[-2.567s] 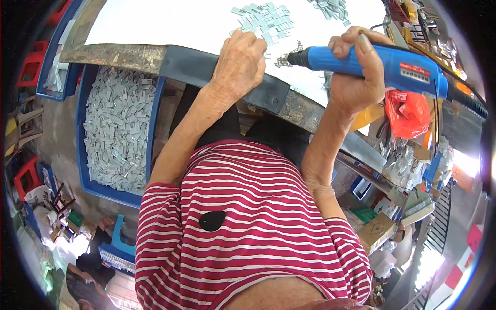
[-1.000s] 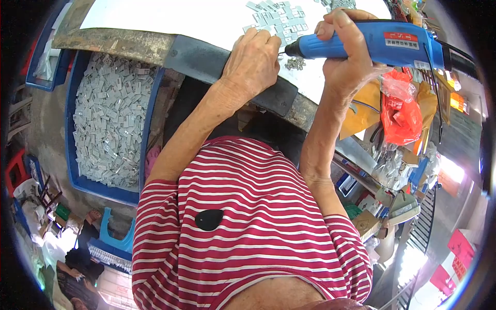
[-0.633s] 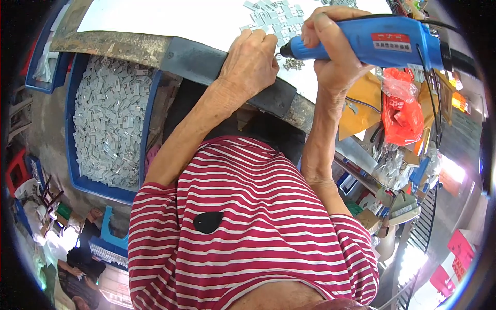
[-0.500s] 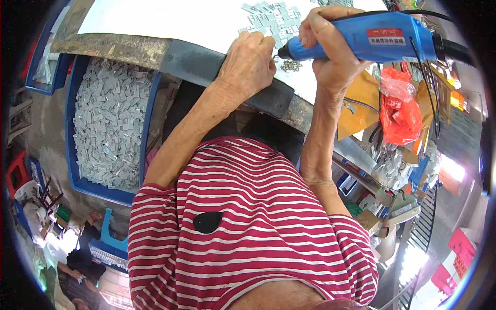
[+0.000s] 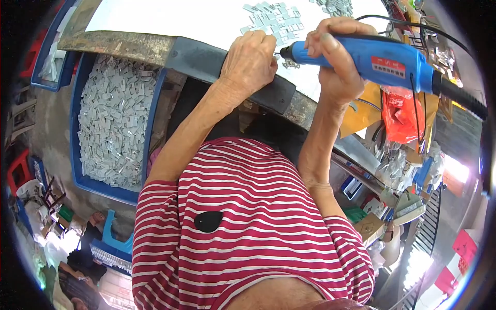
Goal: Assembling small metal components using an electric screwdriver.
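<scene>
My right hand is wrapped round a blue electric screwdriver, whose dark nose points left. Its bit reaches to the fingertips of my left hand. That hand is closed at the table's near edge with its knuckles up, and whatever its fingers pinch is hidden beneath them. Just right of the left hand, partly below the screwdriver's nose, lies a small heap of screws. Beyond both hands, flat grey pieces are spread on the white tabletop.
Left below the table stands a blue crate full of small grey pieces. More grey parts lie at the far right. A black cord and a red plastic bag are on the right. Another person is at lower left.
The screwdriver's rear end has swung toward me, so it now slants down to the right. My right hand has turned with it. My left hand stays nearly in place.
</scene>
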{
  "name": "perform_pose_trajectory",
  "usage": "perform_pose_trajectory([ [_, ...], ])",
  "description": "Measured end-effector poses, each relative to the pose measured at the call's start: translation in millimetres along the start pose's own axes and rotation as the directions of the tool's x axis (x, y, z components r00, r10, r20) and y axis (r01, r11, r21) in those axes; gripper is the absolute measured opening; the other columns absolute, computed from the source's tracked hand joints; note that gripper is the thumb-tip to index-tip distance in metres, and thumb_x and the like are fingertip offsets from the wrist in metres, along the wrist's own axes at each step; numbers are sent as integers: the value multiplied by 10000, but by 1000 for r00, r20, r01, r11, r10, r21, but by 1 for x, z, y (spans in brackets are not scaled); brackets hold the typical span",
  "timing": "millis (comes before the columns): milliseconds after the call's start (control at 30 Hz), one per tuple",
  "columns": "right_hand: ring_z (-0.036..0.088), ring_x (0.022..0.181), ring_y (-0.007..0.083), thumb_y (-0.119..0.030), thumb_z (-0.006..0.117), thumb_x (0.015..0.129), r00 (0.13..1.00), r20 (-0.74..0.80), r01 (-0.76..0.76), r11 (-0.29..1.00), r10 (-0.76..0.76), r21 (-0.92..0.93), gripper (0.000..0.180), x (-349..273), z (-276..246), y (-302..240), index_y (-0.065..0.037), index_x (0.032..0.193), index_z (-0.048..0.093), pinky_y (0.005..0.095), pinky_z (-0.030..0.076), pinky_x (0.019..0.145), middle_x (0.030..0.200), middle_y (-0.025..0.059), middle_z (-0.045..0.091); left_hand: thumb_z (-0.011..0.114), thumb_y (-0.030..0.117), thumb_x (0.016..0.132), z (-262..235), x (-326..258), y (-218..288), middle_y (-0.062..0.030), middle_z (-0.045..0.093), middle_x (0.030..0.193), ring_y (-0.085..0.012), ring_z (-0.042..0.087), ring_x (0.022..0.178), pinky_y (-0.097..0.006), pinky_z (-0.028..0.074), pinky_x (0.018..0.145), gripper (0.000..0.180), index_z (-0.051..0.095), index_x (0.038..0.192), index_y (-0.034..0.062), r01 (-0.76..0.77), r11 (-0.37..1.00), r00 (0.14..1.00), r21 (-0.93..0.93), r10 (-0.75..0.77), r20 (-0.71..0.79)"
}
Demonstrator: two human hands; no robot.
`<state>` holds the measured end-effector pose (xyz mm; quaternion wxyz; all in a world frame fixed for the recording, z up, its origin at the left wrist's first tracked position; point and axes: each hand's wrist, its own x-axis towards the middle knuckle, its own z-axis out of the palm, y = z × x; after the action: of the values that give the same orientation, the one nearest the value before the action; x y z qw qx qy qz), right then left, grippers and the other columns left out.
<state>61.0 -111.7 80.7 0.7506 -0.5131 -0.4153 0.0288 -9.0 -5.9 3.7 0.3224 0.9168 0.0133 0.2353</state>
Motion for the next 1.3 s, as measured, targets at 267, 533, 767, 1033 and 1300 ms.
perform_pose_trajectory([
  [267, 527, 577, 162, 28, 569, 687, 1000, 1, -5, 999, 5, 33, 248, -6, -7, -9, 18, 916, 476, 303, 460, 571, 768, 159, 551, 641, 59, 649, 4, -1, -3, -134, 505, 726, -320, 516, 735, -406, 413, 666, 193, 480, 752, 32, -33, 998, 999, -50, 32, -28],
  [533, 554, 660, 151, 40, 631, 680, 994, 69, 89, 996, -88, -15, 288, -12, -12, -3, -8, 920, 478, 257, 468, 602, 791, 128, 569, 629, 85, 663, 3, 0, -2, -141, 507, 728, -325, 514, 745, -407, 410, 664, 194, 472, 761, 29, -10, 1000, 1000, -30, 10, -13],
  [767, 553, 691, 157, 41, 627, 688, 994, 29, 101, 994, -102, 44, 293, -16, -14, -7, -16, 930, 474, 257, 470, 605, 800, 134, 559, 612, 90, 675, 2, 0, -2, -141, 511, 736, -327, 515, 747, -402, 412, 668, 174, 475, 760, 26, -5, 999, 1000, -39, 6, 10],
  [1033, 557, 695, 152, 50, 630, 687, 996, -1, 88, 994, -88, 71, 293, -18, -10, -10, -16, 935, 488, 248, 459, 623, 810, 123, 562, 610, 85, 677, 5, -2, -7, -133, 530, 735, -289, 538, 697, -379, 432, 641, 194, 537, 843, 15, -29, 997, 999, -78, 28, -16],
  [1300, 558, 696, 143, 36, 633, 701, 988, 105, 106, 992, -112, 63, 278, -5, -15, -15, -15, 940, 500, 243, 459, 635, 825, 117, 576, 584, 94, 714, 0, 4, 1, -131, 530, 653, -262, 554, 603, -346, 437, 559, 158, 535, 839, 11, 64, 977, 997, -202, -54, 52],
])
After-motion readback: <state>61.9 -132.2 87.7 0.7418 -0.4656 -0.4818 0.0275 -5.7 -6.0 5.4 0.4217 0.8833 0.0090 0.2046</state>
